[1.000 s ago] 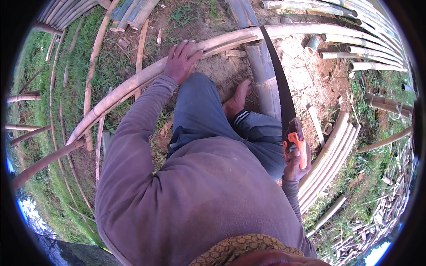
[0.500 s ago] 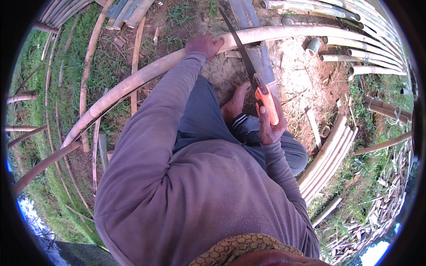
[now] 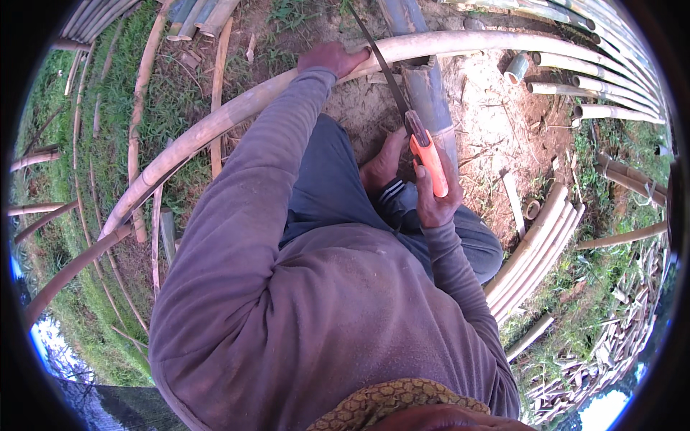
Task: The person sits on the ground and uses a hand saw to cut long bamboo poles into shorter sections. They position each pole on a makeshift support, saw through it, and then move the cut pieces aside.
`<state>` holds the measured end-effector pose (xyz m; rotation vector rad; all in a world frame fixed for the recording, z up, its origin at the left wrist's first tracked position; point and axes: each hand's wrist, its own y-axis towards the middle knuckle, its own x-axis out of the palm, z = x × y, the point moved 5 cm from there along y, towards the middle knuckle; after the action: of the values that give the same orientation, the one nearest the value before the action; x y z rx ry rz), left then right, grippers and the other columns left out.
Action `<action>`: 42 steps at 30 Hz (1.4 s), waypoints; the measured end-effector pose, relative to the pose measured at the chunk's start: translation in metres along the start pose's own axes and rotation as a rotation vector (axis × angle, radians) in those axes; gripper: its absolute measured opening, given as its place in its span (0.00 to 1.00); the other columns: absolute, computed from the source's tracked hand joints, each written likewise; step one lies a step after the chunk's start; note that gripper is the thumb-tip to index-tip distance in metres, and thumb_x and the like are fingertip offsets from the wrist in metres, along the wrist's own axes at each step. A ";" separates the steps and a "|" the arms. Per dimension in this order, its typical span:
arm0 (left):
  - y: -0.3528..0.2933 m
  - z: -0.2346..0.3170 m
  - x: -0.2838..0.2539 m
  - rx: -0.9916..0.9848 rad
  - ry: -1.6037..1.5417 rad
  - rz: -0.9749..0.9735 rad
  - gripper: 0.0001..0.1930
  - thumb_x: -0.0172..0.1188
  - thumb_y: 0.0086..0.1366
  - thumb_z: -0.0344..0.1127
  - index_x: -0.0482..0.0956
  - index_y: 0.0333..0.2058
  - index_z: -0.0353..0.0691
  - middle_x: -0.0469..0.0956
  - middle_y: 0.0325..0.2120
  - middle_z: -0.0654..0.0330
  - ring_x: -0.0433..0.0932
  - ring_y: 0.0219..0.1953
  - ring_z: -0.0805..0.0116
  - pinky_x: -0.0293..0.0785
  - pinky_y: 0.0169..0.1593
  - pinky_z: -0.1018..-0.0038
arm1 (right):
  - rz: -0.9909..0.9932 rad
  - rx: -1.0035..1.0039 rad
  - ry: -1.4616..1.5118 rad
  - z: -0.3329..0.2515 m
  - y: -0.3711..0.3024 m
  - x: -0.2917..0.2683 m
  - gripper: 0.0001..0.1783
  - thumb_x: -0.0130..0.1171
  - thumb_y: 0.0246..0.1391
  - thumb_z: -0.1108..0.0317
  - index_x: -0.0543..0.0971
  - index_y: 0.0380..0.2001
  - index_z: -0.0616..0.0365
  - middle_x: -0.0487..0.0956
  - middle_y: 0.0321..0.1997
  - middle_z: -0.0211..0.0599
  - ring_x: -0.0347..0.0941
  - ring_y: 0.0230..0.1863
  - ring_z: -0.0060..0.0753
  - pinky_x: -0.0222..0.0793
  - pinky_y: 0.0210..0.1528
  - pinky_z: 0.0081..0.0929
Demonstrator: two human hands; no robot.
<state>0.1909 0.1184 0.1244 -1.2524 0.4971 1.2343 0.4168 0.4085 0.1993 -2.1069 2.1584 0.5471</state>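
A long pale bamboo pole (image 3: 237,109) runs across in front of me, from the lower left to the upper right. My left hand (image 3: 332,60) is wrapped round it from above, its thumb close to the saw blade. In my right hand (image 3: 438,188) is the orange handle of a hand saw (image 3: 429,161). Its dark blade lies across the pole just right of my left hand; the cut itself is too small to make out. Beneath the pole lies a thicker greyish bamboo piece (image 3: 429,93) with an opening in its upper side.
Several cut bamboo poles (image 3: 611,90) are stacked at the upper right, with a short greenish bamboo piece (image 3: 517,68) beside them. More poles (image 3: 535,248) lie right of my knee. Bamboo scraps (image 3: 611,352) are heaped at the lower right. My bare foot (image 3: 384,161) is near the blade.
The saw has shifted slightly up and left along its stroke, my right hand moving with it. My left hand still holds the pole. The whole view has shifted a little.
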 end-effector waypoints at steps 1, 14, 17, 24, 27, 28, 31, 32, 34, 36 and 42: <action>-0.006 0.004 -0.005 -0.014 0.004 -0.039 0.51 0.50 0.58 0.84 0.85 0.59 0.42 0.84 0.58 0.48 0.83 0.60 0.47 0.76 0.62 0.53 | 0.001 0.017 0.006 0.001 0.000 0.000 0.29 0.69 0.65 0.67 0.76 0.65 0.68 0.86 0.56 0.50 0.84 0.55 0.35 0.78 0.57 0.32; -0.010 0.006 -0.001 -0.032 -0.007 -0.079 0.49 0.51 0.58 0.83 0.85 0.60 0.46 0.83 0.59 0.50 0.81 0.62 0.48 0.74 0.64 0.53 | 0.009 -0.014 -0.002 0.006 0.033 0.010 0.26 0.65 0.69 0.66 0.77 0.64 0.71 0.86 0.57 0.49 0.85 0.54 0.36 0.80 0.55 0.31; -0.007 0.006 -0.003 -0.008 0.007 -0.005 0.49 0.51 0.58 0.83 0.85 0.59 0.46 0.83 0.59 0.50 0.81 0.62 0.48 0.74 0.64 0.53 | 0.039 0.030 0.013 0.009 0.074 0.041 0.26 0.70 0.63 0.69 0.79 0.62 0.68 0.88 0.53 0.48 0.85 0.53 0.32 0.79 0.55 0.29; 0.003 -0.010 0.011 0.018 0.022 0.030 0.51 0.52 0.55 0.86 0.84 0.59 0.46 0.85 0.56 0.49 0.85 0.57 0.50 0.80 0.57 0.53 | 0.013 0.180 0.110 -0.014 -0.042 -0.020 0.30 0.63 0.71 0.63 0.73 0.67 0.73 0.82 0.61 0.53 0.81 0.60 0.43 0.79 0.61 0.35; -0.006 -0.002 0.006 0.072 0.043 -0.027 0.47 0.58 0.55 0.81 0.84 0.58 0.45 0.86 0.53 0.49 0.86 0.54 0.50 0.81 0.56 0.55 | -0.002 0.109 0.031 -0.028 -0.060 -0.033 0.30 0.60 0.71 0.63 0.71 0.67 0.76 0.84 0.59 0.55 0.83 0.59 0.41 0.78 0.63 0.36; -0.009 0.000 0.005 0.123 0.080 -0.036 0.46 0.62 0.55 0.77 0.82 0.60 0.45 0.87 0.51 0.49 0.86 0.53 0.49 0.81 0.56 0.54 | 0.002 0.144 0.069 -0.021 -0.047 -0.024 0.29 0.62 0.70 0.64 0.73 0.66 0.75 0.84 0.60 0.55 0.84 0.58 0.41 0.78 0.61 0.34; -0.016 0.005 0.002 0.204 0.148 -0.020 0.40 0.71 0.54 0.66 0.82 0.57 0.43 0.87 0.49 0.49 0.87 0.52 0.49 0.83 0.56 0.54 | 0.037 0.002 -0.035 0.017 0.036 0.031 0.27 0.68 0.66 0.68 0.77 0.64 0.69 0.86 0.56 0.50 0.85 0.53 0.38 0.79 0.55 0.31; -0.016 0.009 -0.005 0.218 0.167 0.007 0.37 0.73 0.54 0.63 0.82 0.55 0.42 0.87 0.49 0.49 0.87 0.52 0.49 0.83 0.55 0.54 | 0.024 0.037 -0.009 0.010 0.068 0.049 0.25 0.68 0.65 0.68 0.79 0.62 0.67 0.87 0.53 0.47 0.86 0.52 0.35 0.79 0.54 0.30; -0.013 0.008 -0.002 0.237 0.175 0.033 0.37 0.75 0.54 0.59 0.81 0.56 0.43 0.87 0.49 0.49 0.87 0.52 0.49 0.83 0.56 0.53 | 0.050 0.069 0.047 0.004 0.076 0.054 0.24 0.69 0.65 0.67 0.80 0.61 0.67 0.88 0.51 0.46 0.86 0.52 0.35 0.79 0.53 0.30; -0.013 0.003 0.004 0.242 0.194 0.042 0.36 0.75 0.53 0.58 0.82 0.57 0.44 0.87 0.49 0.50 0.87 0.51 0.49 0.83 0.56 0.53 | 0.006 0.113 -0.065 -0.001 0.064 0.045 0.25 0.68 0.66 0.67 0.79 0.62 0.67 0.87 0.54 0.48 0.85 0.52 0.36 0.79 0.52 0.32; -0.008 -0.004 0.006 0.207 0.168 0.000 0.35 0.75 0.52 0.58 0.83 0.56 0.47 0.88 0.47 0.51 0.87 0.51 0.51 0.84 0.55 0.54 | 0.006 0.149 0.069 -0.025 -0.073 -0.027 0.31 0.60 0.71 0.64 0.70 0.67 0.76 0.83 0.61 0.55 0.83 0.60 0.40 0.78 0.62 0.34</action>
<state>0.2010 0.1190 0.1212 -1.1834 0.7280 1.0531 0.4943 0.4274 0.2166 -2.0701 2.1671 0.3080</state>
